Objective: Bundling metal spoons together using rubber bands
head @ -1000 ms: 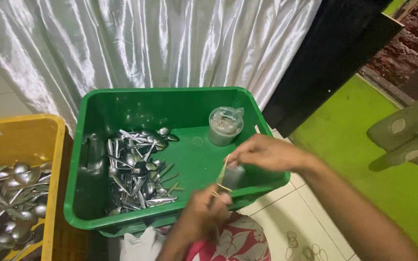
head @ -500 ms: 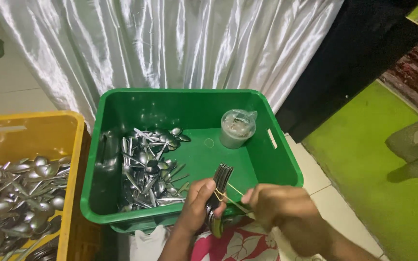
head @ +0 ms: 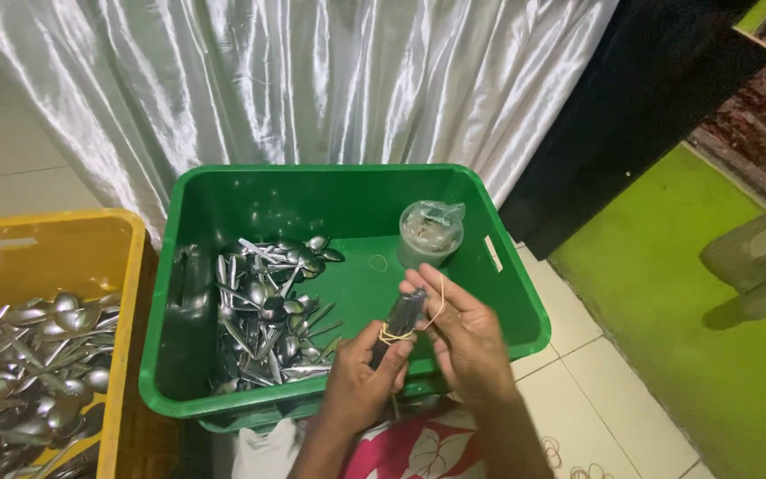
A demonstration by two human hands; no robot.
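My left hand (head: 361, 377) grips a bundle of metal spoons (head: 398, 321) by the handles, held over the front edge of a green plastic crate (head: 223, 200). My right hand (head: 467, 341) is beside it, stretching a tan rubber band (head: 432, 312) that loops around the bundle. Inside the crate lie several loose and bundled metal spoons (head: 268, 310) on the left half. A small clear plastic cup (head: 430, 232) wrapped in plastic film stands in the crate's far right corner. A single rubber band (head: 378, 263) lies on the crate floor.
A yellow crate (head: 90, 244) filled with several loose spoons (head: 19, 364) stands to the left. A white satin curtain (head: 312, 80) hangs behind the crates. Green carpet (head: 693, 355) covers the floor at right, with rubber bands (head: 569, 457) scattered on the tiles.
My right hand pulled back from the cup in the crate to the bundle. The spoon bundle came up into view in my left hand, and the rubber band is now stretched around it.
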